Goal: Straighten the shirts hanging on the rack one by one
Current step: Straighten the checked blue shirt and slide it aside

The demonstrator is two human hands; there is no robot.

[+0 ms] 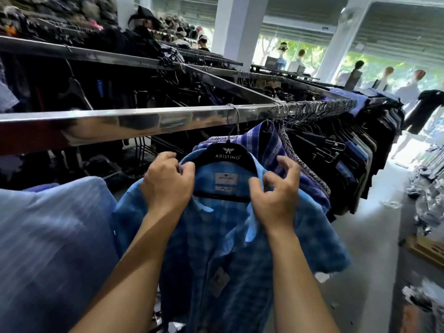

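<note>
A blue checked short-sleeved shirt (216, 236) hangs on a black hanger (228, 156) hooked over the chrome rack rail (144, 121), facing the person with its front open. The left hand (168, 186) pinches the left side of the collar, fingers (185, 169) curled tightly on the fabric. The right hand (274, 200) pinches the right side of the collar between thumb and forefinger, while its other fingers are raised and loosely spread. A pale striped shirt (48, 236) hangs just beside it on the left. A packed row of dark shirts (348, 150) fills the rail to the right.
</note>
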